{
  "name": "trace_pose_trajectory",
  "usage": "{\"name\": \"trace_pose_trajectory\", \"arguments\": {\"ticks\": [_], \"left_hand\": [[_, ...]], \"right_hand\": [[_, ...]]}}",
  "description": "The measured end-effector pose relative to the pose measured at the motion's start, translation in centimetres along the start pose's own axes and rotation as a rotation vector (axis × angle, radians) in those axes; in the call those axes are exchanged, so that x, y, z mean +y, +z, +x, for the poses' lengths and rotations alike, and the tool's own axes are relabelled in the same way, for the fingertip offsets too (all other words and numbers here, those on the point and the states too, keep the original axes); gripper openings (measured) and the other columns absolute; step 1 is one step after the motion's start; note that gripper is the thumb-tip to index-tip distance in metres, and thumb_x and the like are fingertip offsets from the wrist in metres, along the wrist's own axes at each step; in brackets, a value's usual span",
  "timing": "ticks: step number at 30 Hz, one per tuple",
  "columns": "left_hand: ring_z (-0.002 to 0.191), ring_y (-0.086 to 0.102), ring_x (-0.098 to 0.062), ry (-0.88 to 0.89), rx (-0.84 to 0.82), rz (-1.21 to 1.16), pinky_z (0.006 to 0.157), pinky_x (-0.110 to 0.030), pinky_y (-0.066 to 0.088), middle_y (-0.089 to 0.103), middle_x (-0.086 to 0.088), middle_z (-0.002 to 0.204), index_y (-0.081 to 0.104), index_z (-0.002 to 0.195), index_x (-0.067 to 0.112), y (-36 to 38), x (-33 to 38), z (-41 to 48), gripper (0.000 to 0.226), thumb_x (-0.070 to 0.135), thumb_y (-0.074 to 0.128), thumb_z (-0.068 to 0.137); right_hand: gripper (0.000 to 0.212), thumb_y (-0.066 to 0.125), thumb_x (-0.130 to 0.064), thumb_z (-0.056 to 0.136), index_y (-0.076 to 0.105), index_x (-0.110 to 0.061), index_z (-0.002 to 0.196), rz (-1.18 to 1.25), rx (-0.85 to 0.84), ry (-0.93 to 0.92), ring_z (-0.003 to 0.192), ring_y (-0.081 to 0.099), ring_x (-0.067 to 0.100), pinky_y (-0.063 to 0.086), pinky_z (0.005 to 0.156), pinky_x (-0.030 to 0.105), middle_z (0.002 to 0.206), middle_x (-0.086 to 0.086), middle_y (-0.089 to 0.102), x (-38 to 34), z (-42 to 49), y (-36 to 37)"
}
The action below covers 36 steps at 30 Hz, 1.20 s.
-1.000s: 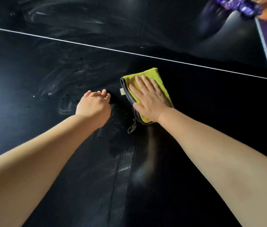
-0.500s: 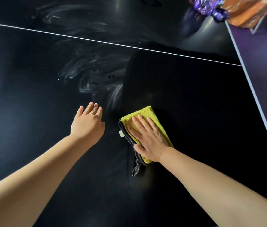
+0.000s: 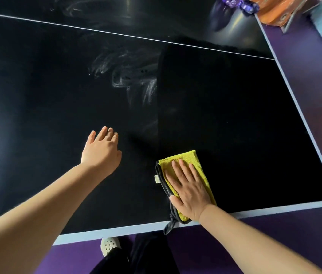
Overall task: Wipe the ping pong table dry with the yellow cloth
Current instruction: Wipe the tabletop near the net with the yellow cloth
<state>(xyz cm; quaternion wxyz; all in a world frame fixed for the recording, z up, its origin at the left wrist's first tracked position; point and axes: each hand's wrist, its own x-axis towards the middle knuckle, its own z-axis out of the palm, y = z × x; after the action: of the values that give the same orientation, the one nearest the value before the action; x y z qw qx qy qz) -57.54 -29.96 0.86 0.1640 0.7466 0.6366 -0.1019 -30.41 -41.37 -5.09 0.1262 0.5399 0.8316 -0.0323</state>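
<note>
Left hand [image 3: 101, 151]: fingers straight and close together, holding nothing, on or just above the table; I cannot tell which.
Table [image 3: 37, 95]: black and glossy, with a pale border and a thin white line [image 3: 116, 34] across the far part.
Smears [image 3: 128, 76]: whitish streaks past the left hand.
Cloth [image 3: 187, 157]: yellow, folded, dark-trimmed, at the near edge, its loop hanging over.
Right hand [image 3: 187, 188]: flat, fingers spread, pressing on the cloth.
Floor [image 3: 314, 155]: purple, near and right of the table.
</note>
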Motion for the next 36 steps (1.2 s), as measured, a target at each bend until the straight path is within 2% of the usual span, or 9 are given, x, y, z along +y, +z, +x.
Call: {"name": "trace_pose_trajectory", "arguments": {"ticks": [4, 9, 14, 17, 19, 20, 25, 29, 36], "left_hand": [[0.145, -0.008, -0.017, 0.000, -0.018, -0.001, 0.117, -0.037, -0.004, 0.002, -0.002, 0.159, 0.010, 0.151, 0.012, 0.1, -1.1, -1.6, 0.061, 0.036, 0.034, 0.099], [0.145, -0.008, -0.018, -0.010, -0.011, 0.003, 0.117, -0.038, -0.003, 0.002, -0.003, 0.159, 0.011, 0.151, 0.012, -0.3, -2.7, -1.9, 0.062, 0.037, 0.033, 0.099], [0.145, -0.008, -0.019, -0.029, -0.017, -0.006, 0.117, -0.040, -0.002, 0.004, -0.004, 0.159, 0.014, 0.150, 0.013, -0.4, -3.4, -0.4, 0.061, 0.037, 0.036, 0.098], [0.145, -0.010, -0.019, -0.052, -0.015, -0.022, 0.118, -0.040, -0.002, 0.000, -0.004, 0.159, 0.010, 0.151, 0.014, -0.1, -3.6, 1.2, 0.063, 0.037, 0.035, 0.098], [0.145, -0.011, -0.019, -0.063, -0.001, -0.028, 0.118, -0.040, -0.003, -0.004, -0.004, 0.159, 0.006, 0.151, 0.014, 0.1, -3.6, 2.6, 0.064, 0.037, 0.034, 0.098], [0.145, -0.012, -0.019, -0.069, 0.008, -0.037, 0.118, -0.040, -0.003, -0.006, -0.005, 0.159, 0.004, 0.151, 0.014, 0.2, -3.5, 3.4, 0.064, 0.038, 0.032, 0.099], [0.145, -0.011, -0.019, -0.080, 0.052, -0.071, 0.118, -0.040, -0.003, -0.006, -0.005, 0.159, 0.004, 0.151, 0.014, -0.4, -3.3, 8.3, 0.062, 0.042, 0.024, 0.100], [0.145, -0.009, -0.020, -0.079, 0.079, -0.051, 0.118, -0.042, -0.001, -0.002, -0.005, 0.159, 0.006, 0.151, 0.015, -1.9, -3.2, 13.4, 0.068, 0.046, 0.033, 0.097], [0.144, -0.014, -0.025, -0.057, 0.010, 0.055, 0.116, -0.049, -0.004, -0.005, -0.006, 0.159, 0.000, 0.151, 0.018, -5.7, -3.2, 22.0, 0.111, 0.066, 0.062, 0.073]], "right_hand": [[0.074, 0.038, -0.049, 0.086, 0.028, -0.017, 0.152, 0.073, -0.039, 0.231, 0.146, 0.023, 0.040, 0.017, 0.114, 0.055, 0.159, 0.019, 0.023, -5.0, -1.4, -0.7], [0.075, 0.036, -0.052, 0.083, 0.045, -0.011, 0.145, 0.171, -0.083, 0.545, 0.140, 0.034, 0.045, 0.018, 0.112, 0.056, 0.152, 0.024, 0.038, -8.5, 1.4, -2.0], [0.081, 0.028, -0.056, 0.083, 0.039, -0.010, 0.149, 0.245, -0.059, 0.777, 0.142, 0.028, 0.047, 0.013, 0.113, 0.059, 0.154, 0.025, 0.033, -9.2, 6.5, -2.8], [0.083, 0.020, -0.058, 0.088, 0.016, -0.012, 0.156, 0.263, -0.079, 0.823, 0.148, 0.006, 0.045, 0.000, 0.117, 0.059, 0.160, 0.025, 0.011, -7.8, 10.3, -3.4], [0.081, 0.024, -0.057, 0.094, -0.002, -0.013, 0.157, 0.278, -0.077, 0.842, 0.148, -0.009, 0.043, -0.006, 0.118, 0.058, 0.162, 0.023, -0.006, -6.2, 13.1, -3.7], [0.081, 0.028, -0.057, 0.096, -0.006, -0.014, 0.156, 0.283, -0.060, 0.860, 0.148, -0.011, 0.043, -0.007, 0.119, 0.058, 0.162, 0.023, -0.009, -5.4, 14.6, -4.0], [0.082, 0.032, -0.057, 0.095, -0.002, -0.014, 0.157, 0.295, -0.006, 0.915, 0.148, -0.009, 0.043, -0.005, 0.119, 0.058, 0.162, 0.023, -0.006, -1.0, 22.7, -5.1], [0.081, 0.031, -0.058, 0.096, -0.001, -0.014, 0.157, 0.302, 0.008, 0.939, 0.148, -0.008, 0.043, -0.003, 0.118, 0.060, 0.162, 0.023, -0.005, 2.6, 28.7, -5.9], [0.079, 0.029, -0.056, 0.097, 0.000, -0.014, 0.157, 0.309, 0.046, 0.996, 0.148, -0.008, 0.044, -0.005, 0.118, 0.059, 0.162, 0.023, -0.005, 8.6, 38.5, -7.5]]}}
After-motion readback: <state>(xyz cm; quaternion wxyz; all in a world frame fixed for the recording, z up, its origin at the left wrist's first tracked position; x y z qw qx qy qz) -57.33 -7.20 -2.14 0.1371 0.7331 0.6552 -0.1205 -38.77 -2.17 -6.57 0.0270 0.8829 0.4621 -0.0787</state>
